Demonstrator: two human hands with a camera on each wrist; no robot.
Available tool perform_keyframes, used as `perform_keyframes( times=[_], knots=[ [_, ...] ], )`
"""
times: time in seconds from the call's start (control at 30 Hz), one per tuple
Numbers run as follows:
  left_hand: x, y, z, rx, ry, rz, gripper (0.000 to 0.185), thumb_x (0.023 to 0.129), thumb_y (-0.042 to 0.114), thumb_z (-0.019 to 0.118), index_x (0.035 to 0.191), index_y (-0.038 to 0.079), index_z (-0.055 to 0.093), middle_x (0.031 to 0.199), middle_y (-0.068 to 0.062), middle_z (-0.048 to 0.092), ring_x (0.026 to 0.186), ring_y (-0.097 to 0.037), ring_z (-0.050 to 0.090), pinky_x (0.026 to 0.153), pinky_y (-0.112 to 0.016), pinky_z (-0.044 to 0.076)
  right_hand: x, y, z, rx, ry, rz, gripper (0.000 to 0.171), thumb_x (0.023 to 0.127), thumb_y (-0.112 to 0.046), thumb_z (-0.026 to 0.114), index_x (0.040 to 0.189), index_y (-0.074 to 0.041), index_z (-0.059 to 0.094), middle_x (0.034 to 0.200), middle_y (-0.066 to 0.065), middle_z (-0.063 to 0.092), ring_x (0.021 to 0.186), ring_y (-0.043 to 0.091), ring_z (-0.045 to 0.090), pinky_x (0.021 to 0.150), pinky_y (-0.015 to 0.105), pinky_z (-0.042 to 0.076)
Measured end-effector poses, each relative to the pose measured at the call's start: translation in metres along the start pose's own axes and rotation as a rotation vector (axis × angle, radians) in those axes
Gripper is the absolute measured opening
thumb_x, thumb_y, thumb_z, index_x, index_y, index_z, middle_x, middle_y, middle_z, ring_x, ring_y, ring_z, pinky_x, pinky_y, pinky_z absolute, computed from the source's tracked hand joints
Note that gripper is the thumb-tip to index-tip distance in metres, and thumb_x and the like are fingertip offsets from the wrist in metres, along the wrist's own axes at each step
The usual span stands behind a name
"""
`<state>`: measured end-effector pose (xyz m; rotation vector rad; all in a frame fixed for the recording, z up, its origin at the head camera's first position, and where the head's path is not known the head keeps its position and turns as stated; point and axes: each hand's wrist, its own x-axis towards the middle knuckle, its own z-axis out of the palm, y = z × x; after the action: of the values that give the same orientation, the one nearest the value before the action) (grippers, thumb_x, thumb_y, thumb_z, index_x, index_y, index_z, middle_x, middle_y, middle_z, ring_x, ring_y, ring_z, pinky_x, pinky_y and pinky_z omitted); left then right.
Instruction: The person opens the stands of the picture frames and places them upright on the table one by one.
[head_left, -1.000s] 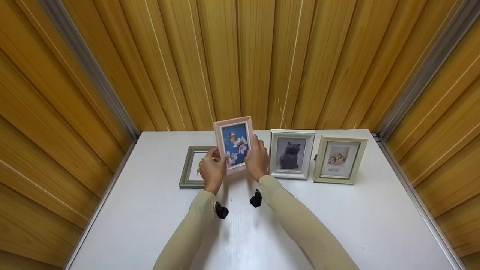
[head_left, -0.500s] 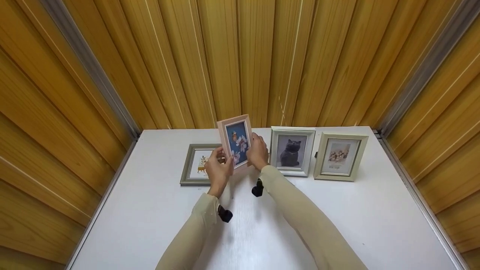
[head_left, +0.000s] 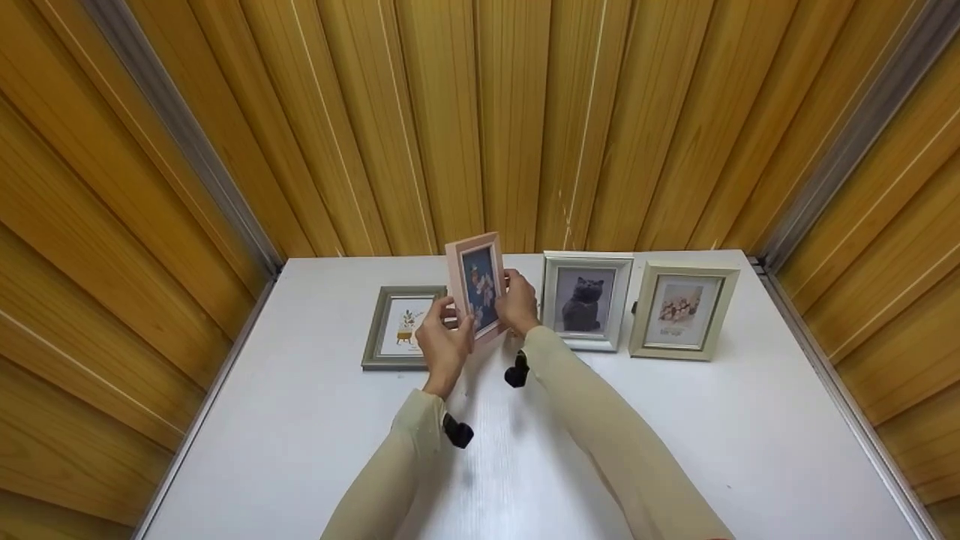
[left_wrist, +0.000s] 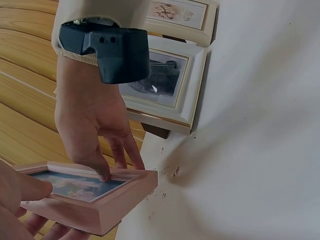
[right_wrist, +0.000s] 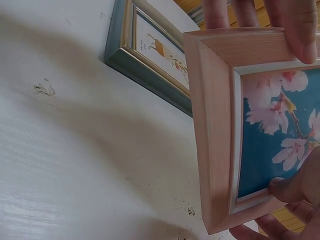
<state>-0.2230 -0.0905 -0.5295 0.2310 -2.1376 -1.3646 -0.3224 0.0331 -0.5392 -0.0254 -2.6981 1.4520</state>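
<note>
A pink picture frame (head_left: 480,286) with blossoms on blue is held upright above the white table (head_left: 300,420), turned partly edge-on to me. My left hand (head_left: 447,339) grips its left edge, and the fingers (right_wrist: 280,20) curl over the rim. My right hand (head_left: 519,303) grips the right edge, thumb on the front (right_wrist: 299,186). The left wrist view shows the pink frame (left_wrist: 100,197) between both hands, with the right hand (left_wrist: 92,125) behind it.
A grey-green frame (head_left: 399,327) lies flat on the table left of my hands. A white frame with a grey cat (head_left: 585,300) and a cream frame (head_left: 681,309) stand to the right. Wooden slat walls enclose the table on three sides.
Both hands have turned the pink frame, so its face now shows narrower and points more to the right. The hands shifted slightly farther from me.
</note>
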Motion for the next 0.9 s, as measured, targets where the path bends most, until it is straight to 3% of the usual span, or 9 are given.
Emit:
perform_keyframes(
  times=[0.63,0.9],
  knots=[
    [0.0010,-0.0018,0.0061,-0.039,0.023,0.044,0.034,0.079,0.003,0.083,0.111,0.003,0.071,0.085,-0.011,0.076,0.078,-0.027,0.074,0.071,-0.045,0.059,0.0042,0.0011,-0.0045,0.000,-0.013,0.010,0.052,0.092,0.007,0.061,0.143,-0.006,0.055,0.119,0.016,0.066,0.107,0.030,0.064,0.093,0.047,0.052],
    [0.0013,-0.0024,0.0036,-0.023,0.053,0.080,0.034,0.079,0.003,0.083,0.111,0.002,0.071,0.084,-0.009,0.076,0.077,-0.026,0.074,0.074,-0.047,0.058,0.0008,-0.0021,-0.0088,0.009,-0.062,-0.043,0.051,0.098,0.002,0.060,0.147,-0.005,0.051,0.122,0.019,0.067,0.109,0.033,0.066,0.093,0.047,0.054]
  ],
)
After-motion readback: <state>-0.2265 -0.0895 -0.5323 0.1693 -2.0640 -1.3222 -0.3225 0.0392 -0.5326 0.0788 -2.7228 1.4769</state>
